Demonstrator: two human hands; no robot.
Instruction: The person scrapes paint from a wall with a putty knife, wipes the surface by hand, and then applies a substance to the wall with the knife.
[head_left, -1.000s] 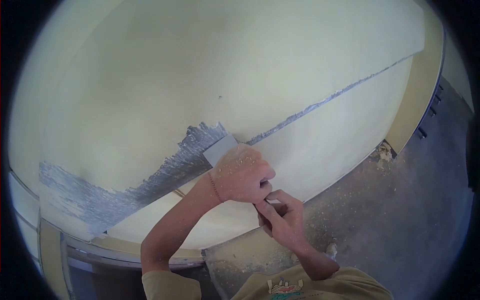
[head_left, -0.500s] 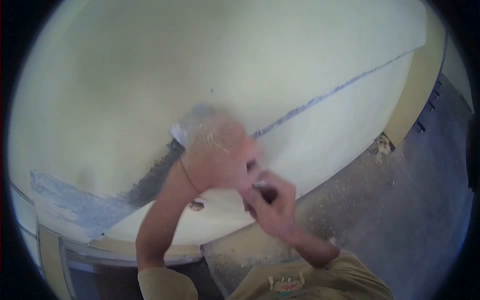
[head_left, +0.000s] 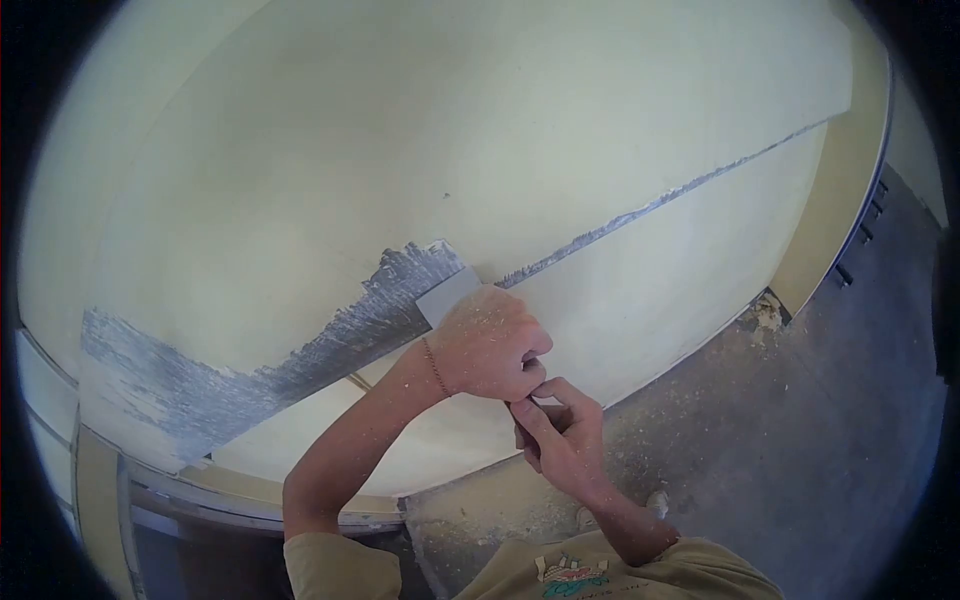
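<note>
My left hand (head_left: 492, 342), a thin bracelet at its wrist, is closed around a scraper. Its flat grey blade (head_left: 447, 297) sticks out past the knuckles and lies at the lower edge of a scraped grey patch (head_left: 345, 340) on the cream wall (head_left: 300, 180). Just below, my right hand (head_left: 565, 435) is closed at the tool's lower end, against my left hand. Most of the handle is hidden by the fingers. White specks dust both hands.
A narrow grey scraped line (head_left: 650, 205) runs up to the right across the wall. Paint flakes lie on the grey floor (head_left: 700, 440). A broken spot (head_left: 768, 312) shows at the wall's bottom edge. A yellowish strip with dark pegs (head_left: 845, 275) beside it stands at right.
Both hands have shifted slightly right and down with the scraper, and their motion blur is gone. Grey scraped surface now shows where my left hand was.
</note>
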